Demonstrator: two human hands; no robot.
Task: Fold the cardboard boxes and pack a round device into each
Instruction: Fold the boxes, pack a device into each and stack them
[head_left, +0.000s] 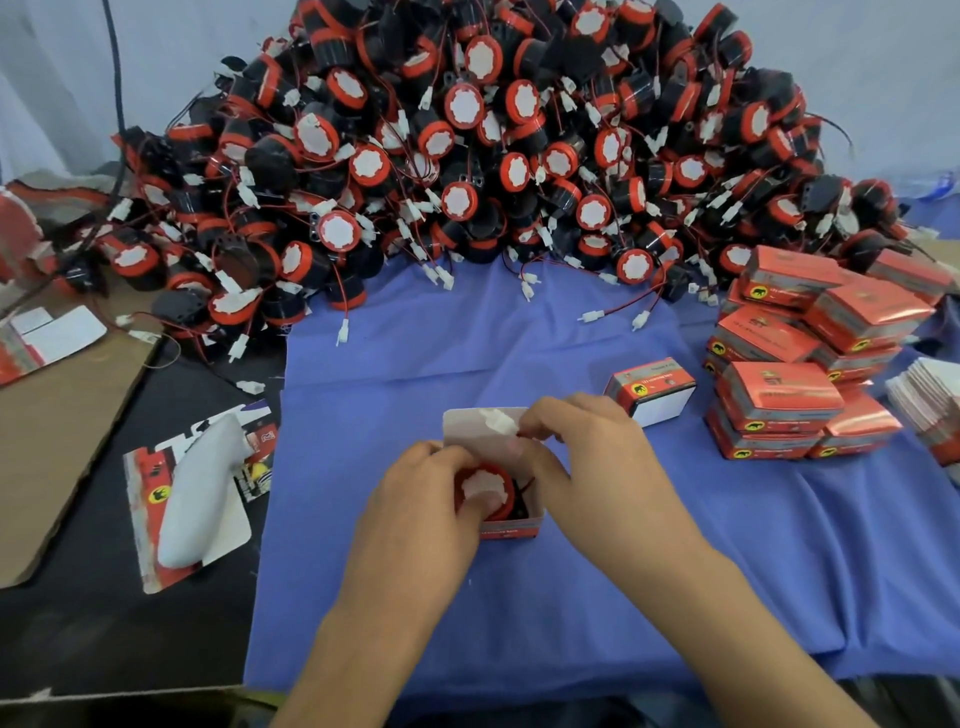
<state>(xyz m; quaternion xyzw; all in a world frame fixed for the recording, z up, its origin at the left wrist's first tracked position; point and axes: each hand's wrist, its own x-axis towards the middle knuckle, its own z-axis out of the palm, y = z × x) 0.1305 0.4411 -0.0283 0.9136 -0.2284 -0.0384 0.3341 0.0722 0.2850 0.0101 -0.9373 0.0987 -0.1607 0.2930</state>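
Nearest, a round device (485, 488) is being pressed flat-face-up into an open box (511, 526) by the left hand (415, 499), its fingertips bunched upon it, while just beyond, the white connector (501, 420) is being pinched against the raised flap (485, 434) by the right hand (592, 457).

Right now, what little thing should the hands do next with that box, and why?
Probably tuck the white plug down inside. The round device already sits in the open box, pressed by the left hand, while the right hand pinches the plug above the raised flap.
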